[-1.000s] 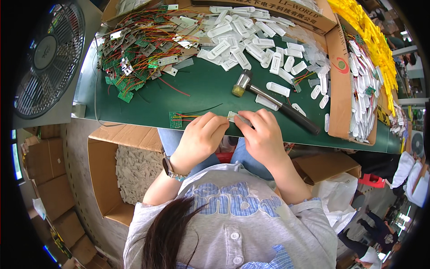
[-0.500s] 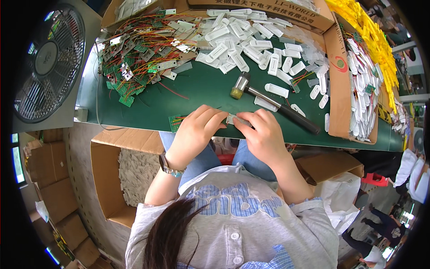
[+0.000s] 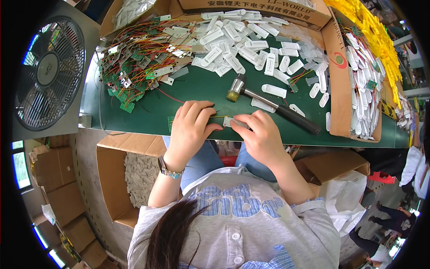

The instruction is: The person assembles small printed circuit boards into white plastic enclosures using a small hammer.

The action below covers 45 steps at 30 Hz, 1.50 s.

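At the bench's near edge, my right hand (image 3: 262, 136) pinches a small pale grey plate (image 3: 229, 122) between thumb and fingers. Yellow and red wires (image 3: 219, 117) run from the plate's left end toward my left hand (image 3: 191, 130). The fingers of that hand curl over the wires, with the thumb below; their exact grip is partly hidden. A green circuit board (image 3: 170, 123) shows past the left hand's outer side. Just beyond my right hand lies a hammer (image 3: 280, 110) with a dark handle and a yellowish head tip.
Wired boards (image 3: 139, 62) are heaped at the back left, beside a pile of white plastic casings (image 3: 233, 40). A cardboard tray (image 3: 339, 71) of white parts stands at the right. A fan (image 3: 49, 71) is at the left; an open carton (image 3: 109, 175) sits below the bench.
My left fingers have drawn back to the left from the plate, so more of the wires shows. The right hand keeps its pinch. The whole view has shifted slightly.
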{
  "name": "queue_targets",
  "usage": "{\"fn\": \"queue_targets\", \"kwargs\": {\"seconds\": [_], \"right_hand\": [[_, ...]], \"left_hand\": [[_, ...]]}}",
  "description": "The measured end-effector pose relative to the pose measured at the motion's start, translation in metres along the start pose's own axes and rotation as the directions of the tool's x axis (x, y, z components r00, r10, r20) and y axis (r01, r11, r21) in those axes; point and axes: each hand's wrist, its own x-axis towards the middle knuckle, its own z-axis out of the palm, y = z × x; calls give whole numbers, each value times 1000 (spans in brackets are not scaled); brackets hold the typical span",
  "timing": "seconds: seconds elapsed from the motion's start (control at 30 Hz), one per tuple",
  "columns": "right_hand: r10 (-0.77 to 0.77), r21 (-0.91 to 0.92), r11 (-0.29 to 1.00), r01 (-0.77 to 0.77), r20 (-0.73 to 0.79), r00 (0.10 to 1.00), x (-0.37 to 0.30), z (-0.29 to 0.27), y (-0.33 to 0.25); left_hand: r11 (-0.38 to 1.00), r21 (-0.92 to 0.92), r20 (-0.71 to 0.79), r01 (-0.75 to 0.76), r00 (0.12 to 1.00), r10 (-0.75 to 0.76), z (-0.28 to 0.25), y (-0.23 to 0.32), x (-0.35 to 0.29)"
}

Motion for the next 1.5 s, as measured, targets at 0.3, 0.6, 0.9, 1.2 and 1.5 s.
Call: {"fn": "queue_targets", "kwargs": {"seconds": [0.3,0.6,0.9,1.2,1.5], "right_hand": [[100,-56,993,-107,-110,989,3,12,-9],[260,372,912,-170,-206,943,-22,-16,-51],[594,605,632,-485,24,804,-133,-46,-51],[986,622,162,-766,-64,157,-285,-30,28],[929,-604,351,-716,323,182,-317,-3,107]], "left_hand": [[993,31,0,115,993,-115,-22,-1,-10],[957,-271,-282,-100,959,20,-26,53,-10],[787,-509,150,-347,865,479,62,133,24],[732,-619,262,-286,803,535,100,140,10],[705,-709,395,-19,818,418,49,88,-11]]}}
